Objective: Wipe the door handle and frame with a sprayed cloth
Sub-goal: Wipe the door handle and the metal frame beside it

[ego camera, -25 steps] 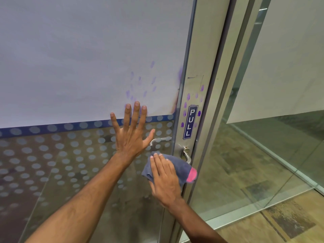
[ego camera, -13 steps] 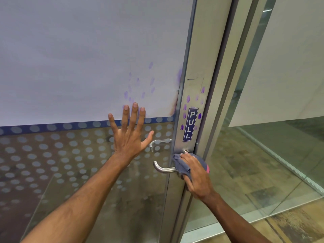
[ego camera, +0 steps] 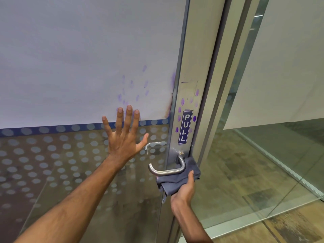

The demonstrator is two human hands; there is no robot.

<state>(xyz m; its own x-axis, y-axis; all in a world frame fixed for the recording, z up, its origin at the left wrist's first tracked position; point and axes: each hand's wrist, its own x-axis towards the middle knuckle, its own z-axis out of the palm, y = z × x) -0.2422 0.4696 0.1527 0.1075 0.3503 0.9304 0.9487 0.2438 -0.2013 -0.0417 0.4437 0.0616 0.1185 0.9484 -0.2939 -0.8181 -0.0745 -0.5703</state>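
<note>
A steel lever door handle (ego camera: 166, 170) sticks out of the metal door frame (ego camera: 194, 71) below a blue PULL sticker (ego camera: 185, 127). My right hand (ego camera: 184, 189) grips a grey-blue cloth (ego camera: 177, 181) from underneath, holding it just under and behind the handle, against the frame. My left hand (ego camera: 123, 135) presses flat on the glass door (ego camera: 70, 67) with its fingers spread, left of the handle. Purple smudges (ego camera: 180, 109) dot the frame and the glass above my left hand.
The door's lower glass carries a pattern of grey dots under a blue band (ego camera: 52, 128). A second glass panel (ego camera: 263, 137) stands to the right, with a tiled floor (ego camera: 289, 225) beneath it.
My right hand has moved the cloth from the handle's base down below the lever, turning palm up. The lever shows bare again. My left hand stays on the glass.
</note>
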